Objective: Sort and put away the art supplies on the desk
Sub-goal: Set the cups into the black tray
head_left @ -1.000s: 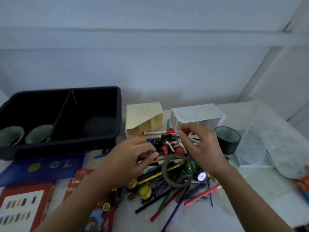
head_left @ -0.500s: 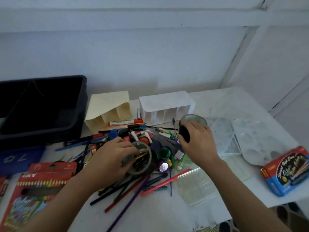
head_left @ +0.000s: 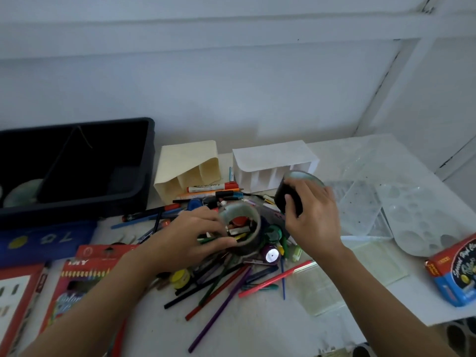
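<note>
A heap of coloured pencils, markers and small paint pots [head_left: 231, 269] lies in the middle of the white desk [head_left: 257, 328]. Over the heap my left hand [head_left: 190, 235] grips a grey tape roll [head_left: 247, 225], tilted so its hole faces me. My right hand [head_left: 314, 220] holds a dark tape roll [head_left: 288, 199] lifted just in front of the white divided organiser [head_left: 273, 163]. A cream divided organiser [head_left: 188, 168] stands to its left.
A black bin [head_left: 77, 166] holding two rolls stands at the back left. Red pencil boxes [head_left: 74, 284] and a blue folder [head_left: 43, 240] lie at the left. Clear plastic trays and a white palette [head_left: 417, 222] sit at the right, a blue crayon box [head_left: 456, 274] near the right edge.
My left hand has lifted the grey tape roll off the heap and tilted it. My right hand reached to the dark roll, took hold of it and raised it.
</note>
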